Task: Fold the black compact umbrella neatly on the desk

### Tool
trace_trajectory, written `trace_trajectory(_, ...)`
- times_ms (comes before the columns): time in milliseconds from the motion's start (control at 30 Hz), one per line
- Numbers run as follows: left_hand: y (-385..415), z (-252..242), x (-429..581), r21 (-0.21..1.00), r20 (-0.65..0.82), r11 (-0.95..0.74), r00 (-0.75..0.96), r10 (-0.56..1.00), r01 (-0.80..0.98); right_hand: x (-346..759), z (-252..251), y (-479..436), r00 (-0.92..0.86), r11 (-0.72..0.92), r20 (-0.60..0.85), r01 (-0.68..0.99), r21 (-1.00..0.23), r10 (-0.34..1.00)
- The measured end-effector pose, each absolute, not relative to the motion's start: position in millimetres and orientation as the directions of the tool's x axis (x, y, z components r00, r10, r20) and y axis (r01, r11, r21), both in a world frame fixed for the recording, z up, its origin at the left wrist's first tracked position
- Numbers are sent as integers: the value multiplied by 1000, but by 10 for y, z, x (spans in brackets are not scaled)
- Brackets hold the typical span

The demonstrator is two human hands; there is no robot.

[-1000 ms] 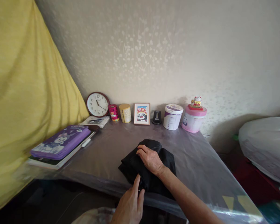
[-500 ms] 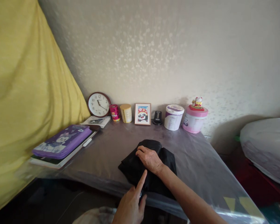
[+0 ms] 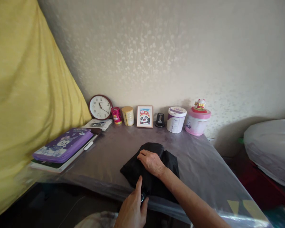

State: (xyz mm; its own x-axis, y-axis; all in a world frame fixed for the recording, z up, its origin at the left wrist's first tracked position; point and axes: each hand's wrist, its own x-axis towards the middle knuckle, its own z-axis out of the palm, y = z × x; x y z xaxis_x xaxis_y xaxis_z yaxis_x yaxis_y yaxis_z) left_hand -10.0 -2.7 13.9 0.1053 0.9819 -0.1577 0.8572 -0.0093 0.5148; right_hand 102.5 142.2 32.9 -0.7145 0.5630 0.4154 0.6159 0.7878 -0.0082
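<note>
A black folding umbrella (image 3: pixel 133 169) lies loosely gathered on the table, its canopy fabric spread in folds. Its short handle, with a silvery button or ring, points towards me at the table's front edge. My left hand (image 3: pixel 132 207) is closed around that handle, thumb on the right side and index finger stretched along the left. Higher up, my right hand (image 3: pixel 152 162) presses on the canopy with its fingers curled into the fabric. The right forearm crosses over part of the black cloth and hides it.
Along the wall stand a clock (image 3: pixel 100 107), a pink can (image 3: pixel 116 115), a yellow-lidded tub (image 3: pixel 128 116), a framed panda picture (image 3: pixel 144 116), a black device (image 3: pixel 160 120) and two tubs. A purple case (image 3: pixel 63 145) lies on books at left, beside a yellow curtain (image 3: pixel 38 95).
My left index finger has shifted a little to the left, and the silvery part of the handle shows more. My right hand stays on the canopy almost unmoved.
</note>
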Motion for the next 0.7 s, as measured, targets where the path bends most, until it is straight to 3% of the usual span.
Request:
trace_trajectory(267, -35, 144, -88, 500, -166, 18, 75, 983, 866, 1028, 347, 1422, -705, 783, 411, 621, -37, 579)
trace_trajectory(533, -28, 175, -91, 513, -176, 23, 79, 981, 858, 1231, 441, 1207, -609, 811, 562, 542, -220, 560)
trace_trajectory(700, -31, 200, -90, 537, -166, 17, 86, 982, 843, 1442, 326, 1269, -674, 845, 531, 502, -182, 514)
